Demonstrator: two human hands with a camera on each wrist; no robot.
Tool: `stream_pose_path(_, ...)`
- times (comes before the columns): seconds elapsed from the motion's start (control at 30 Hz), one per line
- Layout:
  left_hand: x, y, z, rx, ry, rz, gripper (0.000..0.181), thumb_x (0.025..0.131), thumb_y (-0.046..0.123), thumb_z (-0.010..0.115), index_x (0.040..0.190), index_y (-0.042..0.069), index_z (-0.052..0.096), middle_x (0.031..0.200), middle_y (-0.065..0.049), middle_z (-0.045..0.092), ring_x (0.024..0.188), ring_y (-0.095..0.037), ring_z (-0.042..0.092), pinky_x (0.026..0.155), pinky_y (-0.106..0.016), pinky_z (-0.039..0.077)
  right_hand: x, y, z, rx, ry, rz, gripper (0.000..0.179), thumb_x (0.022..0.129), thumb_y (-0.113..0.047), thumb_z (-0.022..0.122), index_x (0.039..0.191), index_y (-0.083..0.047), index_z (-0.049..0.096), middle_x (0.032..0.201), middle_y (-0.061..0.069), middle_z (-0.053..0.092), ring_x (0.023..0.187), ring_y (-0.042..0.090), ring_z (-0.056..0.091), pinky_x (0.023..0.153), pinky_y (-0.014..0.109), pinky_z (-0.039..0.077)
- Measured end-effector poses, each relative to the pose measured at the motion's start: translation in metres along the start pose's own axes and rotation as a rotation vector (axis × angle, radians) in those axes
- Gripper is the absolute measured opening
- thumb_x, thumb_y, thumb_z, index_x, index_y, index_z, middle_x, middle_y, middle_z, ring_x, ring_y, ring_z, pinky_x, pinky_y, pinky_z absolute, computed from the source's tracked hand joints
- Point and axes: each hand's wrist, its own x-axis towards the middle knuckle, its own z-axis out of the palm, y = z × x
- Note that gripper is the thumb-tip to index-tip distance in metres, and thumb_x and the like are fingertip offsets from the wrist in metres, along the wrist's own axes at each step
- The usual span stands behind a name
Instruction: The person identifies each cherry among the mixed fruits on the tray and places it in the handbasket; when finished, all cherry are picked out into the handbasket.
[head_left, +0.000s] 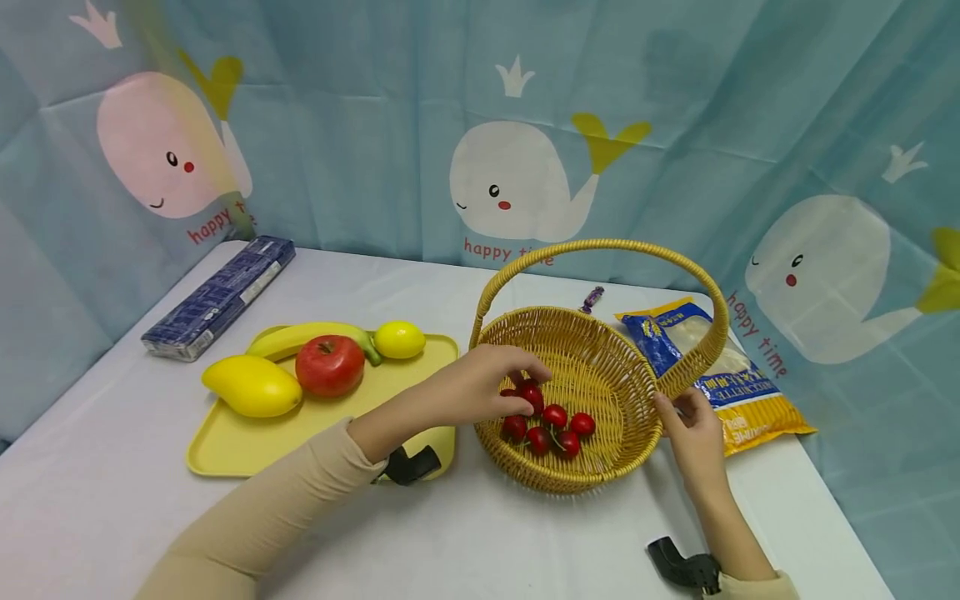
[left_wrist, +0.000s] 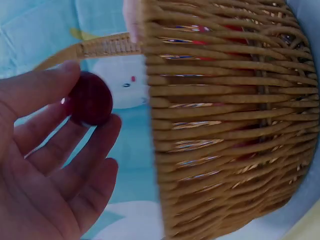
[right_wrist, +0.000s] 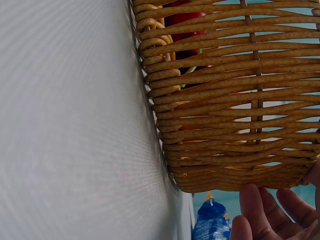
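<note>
A round wicker basket (head_left: pixel 525 477) with a tall arched handle stands on the table, and several red cherries (head_left: pixel 567 444) lie together in its left front part. My left hand (head_left: pixel 480 385) reaches over the basket's left side. Thumb and fingertips pinch a dark red cherry (left_wrist: pixel 91 98), seen just beside the rim in the left wrist view. At the basket's right side, my right hand (head_left: pixel 692 425) holds the rim by the foot of the handle, thumb on top and fingers (right_wrist: pixel 255 205) against the outer weave.
Left of the basket, a yellow tray (head_left: pixel 337 442) bears a mango (head_left: pixel 251 386), an apple (head_left: pixel 330 367), a banana (head_left: pixel 300 336) and a lemon (head_left: pixel 399 340). A blue flat pack (head_left: pixel 221 297) lies behind it. Right stands a blue-yellow food bag (head_left: pixel 750 408); a wrapped candy (head_left: pixel 592 299) lies behind the basket.
</note>
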Motion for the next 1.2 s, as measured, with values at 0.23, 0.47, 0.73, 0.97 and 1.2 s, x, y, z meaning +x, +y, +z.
stream_pose_path(0.23, 0.029, -0.016, 0.014, -0.029, -0.026, -0.133, 0.035, 0.084, 0.016, 0.068, 0.118, 0.008, 0.060, 0.110, -0.003, 0.063, 0.103, -0.012, 0.056, 0.088, -0.024, 0.045, 0.002, 0.001, 0.003, 0.011, -0.009, -0.001, 0.031, 0.093, -0.026, 0.055, 0.112, -0.002, 0.051, 0.096, -0.003, 0.056, 0.079, 0.001, 0.057, 0.060, 0.016, 0.048)
stream_pose_path(0.47, 0.046, -0.020, 0.031, 0.065, -0.106, -0.180, 0.035, 0.088, 0.015, 0.063, 0.122, 0.008, 0.058, 0.114, -0.002, 0.062, 0.106, -0.013, 0.055, 0.090, -0.025, 0.044, 0.001, 0.000, 0.007, 0.040, -0.023, -0.017, 0.028, 0.093, -0.022, 0.055, 0.111, -0.001, 0.051, 0.095, -0.006, 0.056, 0.077, 0.001, 0.058, 0.059, 0.017, 0.049)
stream_pose_path(0.73, 0.059, -0.037, 0.041, 0.113, -0.150, -0.302, 0.032, 0.086, 0.012, 0.064, 0.117, 0.008, 0.061, 0.107, -0.004, 0.062, 0.098, -0.015, 0.057, 0.082, -0.027, 0.047, 0.001, 0.003, 0.006, 0.024, -0.027, -0.008, 0.028, 0.094, -0.021, 0.054, 0.115, -0.002, 0.050, 0.094, -0.013, 0.055, 0.080, 0.000, 0.058, 0.061, 0.016, 0.049)
stream_pose_path(0.97, 0.066, -0.046, 0.054, 0.202, -0.188, -0.364, 0.032, 0.087, 0.013, 0.062, 0.118, 0.015, 0.061, 0.107, 0.000, 0.063, 0.091, -0.013, 0.058, 0.075, -0.027, 0.047, 0.002, 0.004, 0.004, 0.010, -0.023, -0.016, 0.026, 0.094, -0.019, 0.053, 0.113, -0.001, 0.050, 0.093, -0.015, 0.054, 0.081, -0.001, 0.057, 0.061, 0.016, 0.049)
stream_pose_path(1.2, 0.072, -0.041, 0.058, 0.213, -0.241, -0.368, 0.033, 0.085, 0.015, 0.064, 0.118, 0.014, 0.062, 0.112, 0.001, 0.062, 0.099, -0.013, 0.057, 0.081, -0.028, 0.047, 0.004, 0.007, -0.002, -0.019, -0.015, -0.004, 0.027, 0.094, -0.020, 0.053, 0.113, -0.002, 0.049, 0.091, -0.016, 0.053, 0.080, -0.003, 0.056, 0.060, 0.015, 0.048)
